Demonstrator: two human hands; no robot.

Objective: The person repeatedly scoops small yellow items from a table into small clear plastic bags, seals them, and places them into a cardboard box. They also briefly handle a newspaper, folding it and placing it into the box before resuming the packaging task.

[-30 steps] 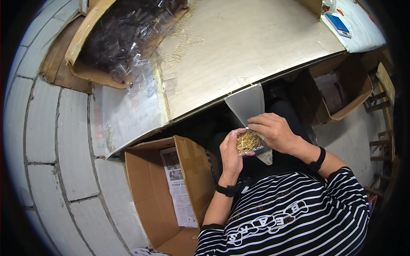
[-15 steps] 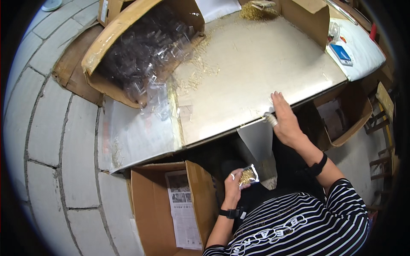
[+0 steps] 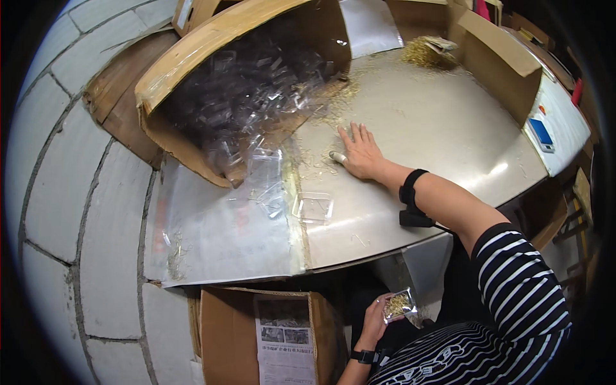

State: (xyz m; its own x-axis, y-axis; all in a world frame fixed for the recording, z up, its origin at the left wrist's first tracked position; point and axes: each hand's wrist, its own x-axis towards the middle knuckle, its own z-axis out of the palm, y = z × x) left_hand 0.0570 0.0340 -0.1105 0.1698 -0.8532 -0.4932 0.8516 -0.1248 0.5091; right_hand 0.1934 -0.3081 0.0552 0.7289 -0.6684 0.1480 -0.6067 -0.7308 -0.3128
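My left hand is low in front of my body, fingers closed round the edge of a small clear plastic box. Inside it lie thin gold-coloured metal pieces. My right hand reaches across the pale metal tabletop, palm down with its fingers spread and a whitish cover on the thumb. Just left of it, loose thin gold-coloured pieces are scattered over the surface. A clear plastic box part sits nearer me on the tabletop.
A large tipped carton full of clear plastic boxes stands at the far left. At the back is a heap of gold-coloured pieces. A blue-and-white device lies at right. Below the table edge stands a newspaper-lined carton.
My right hand has moved from the table's front edge leftward and farther in, toward the scattered pieces. The view has shifted. My left hand still holds the filled box.
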